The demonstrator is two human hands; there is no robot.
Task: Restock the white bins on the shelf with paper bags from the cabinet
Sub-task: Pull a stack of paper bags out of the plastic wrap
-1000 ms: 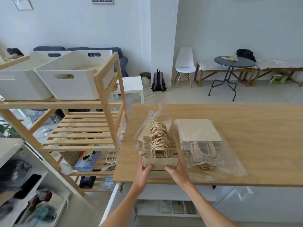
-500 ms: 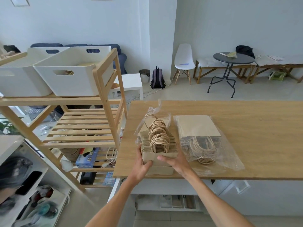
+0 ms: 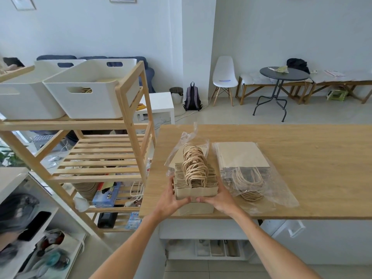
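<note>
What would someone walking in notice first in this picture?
Most likely the stack of brown paper bags with looped twine handles at the near edge of the wooden table, gripped from both sides by the left hand and the right hand. Beside it, to the right, lies a flat pack of bags in clear plastic. Off to the left, two white bins sit atop a wooden shelf.

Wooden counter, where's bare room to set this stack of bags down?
The wooden counter is bare right of the wrapped flat bags and behind both bundles to its far edge. It is crowded at the near left corner, where both hands, left and right, hold the bag stack.
</note>
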